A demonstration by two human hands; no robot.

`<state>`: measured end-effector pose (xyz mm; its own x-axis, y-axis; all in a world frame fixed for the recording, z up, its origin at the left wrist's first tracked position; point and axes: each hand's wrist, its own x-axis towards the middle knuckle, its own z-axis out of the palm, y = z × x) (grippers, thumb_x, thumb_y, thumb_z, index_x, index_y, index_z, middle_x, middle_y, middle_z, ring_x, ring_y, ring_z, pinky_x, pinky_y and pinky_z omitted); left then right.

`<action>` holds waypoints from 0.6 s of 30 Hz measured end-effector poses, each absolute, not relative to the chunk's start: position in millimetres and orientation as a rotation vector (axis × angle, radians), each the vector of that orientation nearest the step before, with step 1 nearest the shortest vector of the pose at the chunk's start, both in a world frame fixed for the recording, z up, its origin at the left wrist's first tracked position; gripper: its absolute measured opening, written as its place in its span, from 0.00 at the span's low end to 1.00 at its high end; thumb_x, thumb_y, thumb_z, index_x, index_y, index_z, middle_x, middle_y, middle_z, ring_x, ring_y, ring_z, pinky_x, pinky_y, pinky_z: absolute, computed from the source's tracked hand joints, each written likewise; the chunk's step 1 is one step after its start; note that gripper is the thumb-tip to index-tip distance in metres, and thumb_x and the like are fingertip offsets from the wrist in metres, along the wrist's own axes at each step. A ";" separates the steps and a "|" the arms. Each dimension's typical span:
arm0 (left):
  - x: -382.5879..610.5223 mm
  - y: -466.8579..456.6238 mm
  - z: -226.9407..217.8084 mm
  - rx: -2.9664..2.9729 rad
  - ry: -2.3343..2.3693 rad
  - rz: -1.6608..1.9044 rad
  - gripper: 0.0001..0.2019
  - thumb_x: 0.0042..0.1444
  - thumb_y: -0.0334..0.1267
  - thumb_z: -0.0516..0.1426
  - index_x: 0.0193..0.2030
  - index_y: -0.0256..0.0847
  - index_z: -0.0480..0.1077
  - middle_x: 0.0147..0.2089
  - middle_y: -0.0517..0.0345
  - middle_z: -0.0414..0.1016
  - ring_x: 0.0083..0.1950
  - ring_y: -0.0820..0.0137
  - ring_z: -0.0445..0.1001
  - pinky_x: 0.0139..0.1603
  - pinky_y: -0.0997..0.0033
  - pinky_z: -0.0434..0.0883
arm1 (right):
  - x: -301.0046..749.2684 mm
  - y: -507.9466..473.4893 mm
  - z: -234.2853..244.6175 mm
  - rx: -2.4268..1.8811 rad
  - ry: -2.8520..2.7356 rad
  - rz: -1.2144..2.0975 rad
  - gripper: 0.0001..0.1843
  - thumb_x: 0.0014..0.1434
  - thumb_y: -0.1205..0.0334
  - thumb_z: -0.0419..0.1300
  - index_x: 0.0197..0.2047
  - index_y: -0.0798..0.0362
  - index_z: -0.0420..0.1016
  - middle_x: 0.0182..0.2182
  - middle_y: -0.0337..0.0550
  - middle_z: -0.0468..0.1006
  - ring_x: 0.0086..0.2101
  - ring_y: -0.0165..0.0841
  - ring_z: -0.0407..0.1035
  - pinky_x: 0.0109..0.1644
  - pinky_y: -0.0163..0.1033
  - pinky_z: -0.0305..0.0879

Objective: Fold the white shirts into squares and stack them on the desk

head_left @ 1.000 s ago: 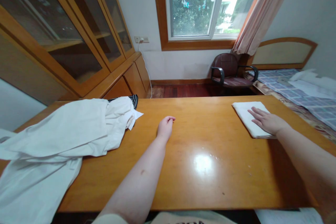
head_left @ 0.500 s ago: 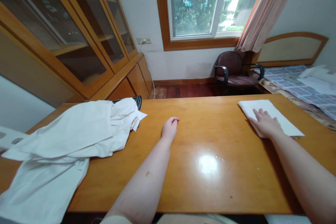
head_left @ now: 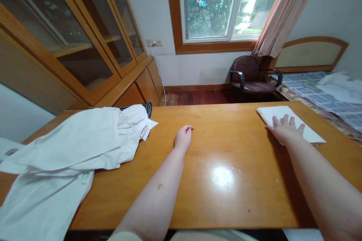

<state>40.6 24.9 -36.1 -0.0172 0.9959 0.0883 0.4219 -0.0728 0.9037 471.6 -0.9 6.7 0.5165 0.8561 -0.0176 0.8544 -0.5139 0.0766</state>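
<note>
My left hand rests on the wooden table near its middle, the fingers curled into a loose fist; nothing shows in it. On the right, a folded white cloth lies flat near the table's far edge. Over its near left part is my right hand, palm down with the fingers spread; whether it presses on the cloth or hovers just above, I cannot tell. A loose heap of white clothing covers the table's left side, well apart from my left hand.
A black striped cloth peeks out behind the white heap. Beyond the table stand a glass-door cabinet, a maroon armchair and a bed with a checked sheet. A white cable hangs from the wall socket.
My right hand has spread its fingers wider and shifted a little on the folded cloth. My left hand stays put. The view has shifted slightly.
</note>
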 end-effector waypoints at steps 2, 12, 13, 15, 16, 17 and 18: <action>40.4 25.4 -36.2 1.586 1.514 1.060 0.11 0.55 0.34 0.50 0.37 0.41 0.74 0.40 0.56 0.78 0.44 0.68 0.75 0.47 0.68 0.69 | 436.1 1.6 7.1 2.702 1.524 0.034 0.37 0.61 0.46 0.49 0.67 0.57 0.52 0.67 0.63 0.43 0.65 0.55 0.36 0.61 0.64 0.39; 43.0 23.5 -27.4 1.472 1.494 1.061 0.10 0.53 0.35 0.52 0.38 0.39 0.74 0.39 0.55 0.77 0.41 0.69 0.74 0.46 0.68 0.68 | 284.5 3.9 -24.9 2.700 2.063 -0.113 0.27 0.61 0.49 0.49 0.58 0.56 0.67 0.61 0.54 0.62 0.60 0.49 0.52 0.62 0.57 0.45; 43.5 24.5 -26.9 1.403 1.488 1.079 0.10 0.53 0.35 0.52 0.38 0.39 0.73 0.39 0.54 0.77 0.40 0.70 0.74 0.45 0.69 0.69 | 287.3 5.3 -25.8 2.692 2.106 -0.130 0.26 0.61 0.50 0.50 0.56 0.55 0.69 0.60 0.52 0.64 0.59 0.47 0.54 0.62 0.54 0.46; 41.7 26.8 -24.3 1.254 1.480 1.125 0.11 0.53 0.35 0.51 0.40 0.38 0.73 0.41 0.53 0.77 0.37 0.71 0.74 0.41 0.70 0.70 | 295.6 8.3 -26.7 2.688 2.167 -0.157 0.24 0.60 0.52 0.50 0.54 0.55 0.71 0.58 0.50 0.67 0.57 0.44 0.57 0.62 0.49 0.48; 38.6 27.6 -21.7 1.197 1.481 1.149 0.12 0.53 0.35 0.51 0.41 0.37 0.72 0.41 0.52 0.76 0.36 0.72 0.74 0.40 0.71 0.70 | 299.3 9.7 -26.8 2.697 2.181 -0.157 0.23 0.60 0.52 0.51 0.53 0.55 0.72 0.57 0.50 0.68 0.57 0.43 0.58 0.61 0.48 0.49; 33.7 27.7 -17.7 1.169 1.491 1.168 0.12 0.53 0.35 0.51 0.41 0.37 0.72 0.42 0.52 0.76 0.36 0.72 0.74 0.39 0.71 0.70 | 302.1 10.7 -26.9 2.705 2.195 -0.150 0.23 0.59 0.52 0.51 0.52 0.55 0.72 0.57 0.51 0.69 0.56 0.43 0.59 0.61 0.47 0.50; 26.7 26.9 -12.1 1.168 1.517 1.182 0.13 0.53 0.35 0.51 0.42 0.37 0.72 0.42 0.52 0.76 0.36 0.72 0.74 0.39 0.71 0.70 | 303.8 11.6 -26.9 2.715 2.209 -0.139 0.23 0.59 0.52 0.52 0.52 0.55 0.73 0.56 0.51 0.70 0.55 0.43 0.60 0.60 0.46 0.50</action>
<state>26.7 26.9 -12.1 -0.1895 0.9786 -0.0801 0.1613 0.1115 0.9806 303.8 11.6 -26.9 0.2275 0.9600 0.1633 0.9320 -0.1660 -0.3224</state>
